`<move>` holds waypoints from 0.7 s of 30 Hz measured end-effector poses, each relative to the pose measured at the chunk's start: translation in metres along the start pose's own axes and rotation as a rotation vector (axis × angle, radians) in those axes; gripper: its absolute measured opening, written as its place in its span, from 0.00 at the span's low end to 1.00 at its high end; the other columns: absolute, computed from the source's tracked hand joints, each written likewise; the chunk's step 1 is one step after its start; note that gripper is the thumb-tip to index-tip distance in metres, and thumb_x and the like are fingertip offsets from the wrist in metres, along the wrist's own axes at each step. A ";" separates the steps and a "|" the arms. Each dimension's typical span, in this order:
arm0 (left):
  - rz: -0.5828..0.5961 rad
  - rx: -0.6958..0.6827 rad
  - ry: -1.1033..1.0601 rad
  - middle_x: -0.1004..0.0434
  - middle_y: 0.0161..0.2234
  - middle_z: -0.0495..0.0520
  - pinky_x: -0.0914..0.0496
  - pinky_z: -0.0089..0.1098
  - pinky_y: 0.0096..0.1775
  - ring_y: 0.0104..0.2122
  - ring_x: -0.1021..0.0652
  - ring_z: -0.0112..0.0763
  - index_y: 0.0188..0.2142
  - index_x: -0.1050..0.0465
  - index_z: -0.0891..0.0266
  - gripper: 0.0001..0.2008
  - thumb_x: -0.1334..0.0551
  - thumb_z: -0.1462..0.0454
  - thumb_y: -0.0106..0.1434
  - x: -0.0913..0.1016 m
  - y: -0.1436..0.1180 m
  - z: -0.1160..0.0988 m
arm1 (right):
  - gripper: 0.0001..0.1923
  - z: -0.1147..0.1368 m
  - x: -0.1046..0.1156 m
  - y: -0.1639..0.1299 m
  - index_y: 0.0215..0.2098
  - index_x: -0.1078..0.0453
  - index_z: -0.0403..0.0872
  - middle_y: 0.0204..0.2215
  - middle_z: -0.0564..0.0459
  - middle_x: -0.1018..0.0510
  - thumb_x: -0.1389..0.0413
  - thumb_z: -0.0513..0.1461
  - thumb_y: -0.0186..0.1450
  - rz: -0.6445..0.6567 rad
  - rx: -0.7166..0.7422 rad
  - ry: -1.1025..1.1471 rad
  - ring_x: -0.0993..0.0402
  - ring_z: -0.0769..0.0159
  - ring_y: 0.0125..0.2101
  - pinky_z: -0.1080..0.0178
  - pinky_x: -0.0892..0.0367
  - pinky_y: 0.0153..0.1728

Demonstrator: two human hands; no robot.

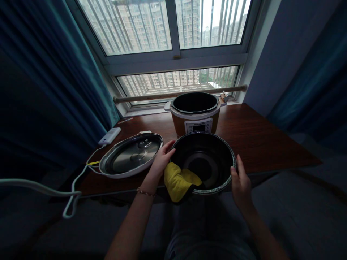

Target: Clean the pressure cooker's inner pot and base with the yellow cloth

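Behind everything stands a large barred window point(173, 39) with tall apartment blocks outside, and dark teal curtains point(54, 83) hang at both sides, so the room is dim. Under the window a brown wooden table point(260, 141) runs across the view.

On the table, near the window, stands the cooker body point(195, 115), orange with a white panel, and it is open on top. In front of it the black inner pot point(206, 162) sits at the near edge of the table, tilted toward the person and partly over the edge. The left hand point(161, 160) is closed on its left rim and the right hand point(240, 182) presses flat on its right rim, fingers not clearly curled around it. A yellow cloth point(179, 182) hangs over the near rim, half inside the pot.

I judge the pot could slide off the edge, because the right hand only leans on it and the cloth may make the rim slippery.

Left of the pot lies the cooker lid point(131, 155), inner side up. A white cable point(73, 187) trails off the table there and could catch an arm. A small white power bank point(110, 136) lies behind the lid.
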State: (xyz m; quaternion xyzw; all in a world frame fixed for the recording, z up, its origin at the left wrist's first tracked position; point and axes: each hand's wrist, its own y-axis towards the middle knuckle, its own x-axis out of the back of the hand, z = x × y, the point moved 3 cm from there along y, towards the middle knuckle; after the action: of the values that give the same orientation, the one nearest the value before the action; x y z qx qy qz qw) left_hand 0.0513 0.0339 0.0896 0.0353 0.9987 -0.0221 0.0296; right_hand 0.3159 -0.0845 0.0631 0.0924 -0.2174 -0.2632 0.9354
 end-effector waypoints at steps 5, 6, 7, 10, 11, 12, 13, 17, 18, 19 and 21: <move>0.047 0.112 -0.187 0.26 0.47 0.58 0.33 0.41 0.49 0.44 0.25 0.42 0.51 0.33 0.63 0.28 0.34 0.66 0.47 -0.002 0.001 0.009 | 0.24 0.042 0.014 0.008 0.55 0.38 0.42 0.55 0.43 0.35 0.53 0.44 0.64 -0.034 0.256 -0.126 0.41 0.58 0.56 0.52 0.45 0.56; 0.045 0.122 -0.202 0.26 0.47 0.58 0.32 0.41 0.48 0.44 0.25 0.41 0.51 0.33 0.62 0.29 0.34 0.67 0.47 -0.002 0.001 0.009 | 0.22 0.056 0.014 0.009 0.53 0.36 0.42 0.53 0.44 0.33 0.53 0.44 0.64 0.026 0.302 -0.120 0.39 0.59 0.54 0.53 0.43 0.54; 0.041 0.127 -0.209 0.26 0.47 0.57 0.32 0.40 0.48 0.44 0.25 0.40 0.50 0.33 0.62 0.28 0.35 0.67 0.47 -0.002 0.001 0.009 | 0.21 0.071 0.010 0.011 0.51 0.34 0.43 0.51 0.45 0.30 0.54 0.44 0.64 0.130 0.328 -0.106 0.35 0.59 0.51 0.55 0.40 0.52; 0.023 0.107 -0.187 0.26 0.47 0.56 0.32 0.38 0.48 0.45 0.26 0.40 0.48 0.31 0.61 0.26 0.36 0.68 0.47 -0.004 0.002 0.006 | 0.19 0.112 -0.021 0.010 0.42 0.29 0.44 0.38 0.46 0.23 0.55 0.47 0.65 0.609 0.307 -0.129 0.27 0.61 0.38 0.62 0.34 0.39; 0.012 0.086 -0.167 0.26 0.47 0.56 0.33 0.38 0.48 0.45 0.26 0.41 0.47 0.30 0.62 0.25 0.36 0.68 0.46 -0.004 0.002 0.005 | 0.21 0.121 -0.035 0.009 0.39 0.28 0.43 0.34 0.46 0.23 0.55 0.49 0.65 0.773 0.284 -0.173 0.27 0.62 0.34 0.63 0.34 0.35; 0.001 0.063 -0.144 0.26 0.46 0.55 0.33 0.38 0.49 0.46 0.27 0.41 0.45 0.29 0.62 0.24 0.36 0.68 0.46 -0.005 0.003 0.003 | 0.24 0.128 -0.051 0.008 0.36 0.28 0.42 0.31 0.46 0.23 0.55 0.52 0.64 0.916 0.258 -0.220 0.27 0.62 0.30 0.64 0.35 0.31; -0.013 0.043 -0.119 0.25 0.45 0.55 0.34 0.38 0.50 0.47 0.27 0.42 0.43 0.28 0.63 0.23 0.37 0.69 0.45 -0.006 0.004 0.002 | 0.27 0.133 -0.067 0.007 0.34 0.29 0.41 0.29 0.46 0.23 0.56 0.55 0.63 1.034 0.227 -0.258 0.28 0.63 0.28 0.65 0.36 0.28; -0.073 0.006 -0.048 0.23 0.41 0.55 0.36 0.39 0.51 0.47 0.28 0.44 0.37 0.27 0.64 0.18 0.37 0.69 0.43 -0.007 0.008 -0.001 | 0.28 0.131 -0.116 0.005 0.33 0.30 0.39 0.31 0.45 0.25 0.54 0.56 0.61 1.302 -0.005 -0.306 0.29 0.64 0.28 0.67 0.39 0.23; -0.082 0.003 -0.049 0.23 0.41 0.55 0.37 0.39 0.51 0.48 0.28 0.44 0.37 0.27 0.64 0.18 0.37 0.69 0.42 -0.007 0.008 -0.001 | 0.26 0.128 -0.122 0.005 0.33 0.30 0.39 0.31 0.45 0.25 0.54 0.54 0.62 1.320 -0.067 -0.299 0.30 0.65 0.27 0.68 0.39 0.23; -0.088 0.001 -0.059 0.23 0.41 0.55 0.37 0.39 0.51 0.48 0.28 0.44 0.37 0.27 0.64 0.18 0.37 0.69 0.42 -0.008 0.007 0.000 | 0.24 0.126 -0.124 0.005 0.33 0.30 0.39 0.31 0.46 0.25 0.54 0.52 0.63 1.324 -0.114 -0.286 0.30 0.66 0.26 0.68 0.39 0.22; -0.085 0.007 -0.109 0.24 0.43 0.55 0.36 0.38 0.51 0.48 0.28 0.43 0.39 0.28 0.64 0.20 0.37 0.68 0.43 -0.009 0.006 0.002 | 0.21 0.123 -0.120 0.004 0.31 0.30 0.40 0.28 0.49 0.26 0.56 0.48 0.65 1.315 -0.164 -0.270 0.32 0.69 0.23 0.68 0.40 0.21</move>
State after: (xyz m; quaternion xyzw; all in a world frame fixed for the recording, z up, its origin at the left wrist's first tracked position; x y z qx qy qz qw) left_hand 0.0611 0.0391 0.0882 -0.0082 0.9961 -0.0286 0.0826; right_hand 0.1697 -0.0239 0.1302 -0.1640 -0.3227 0.3362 0.8695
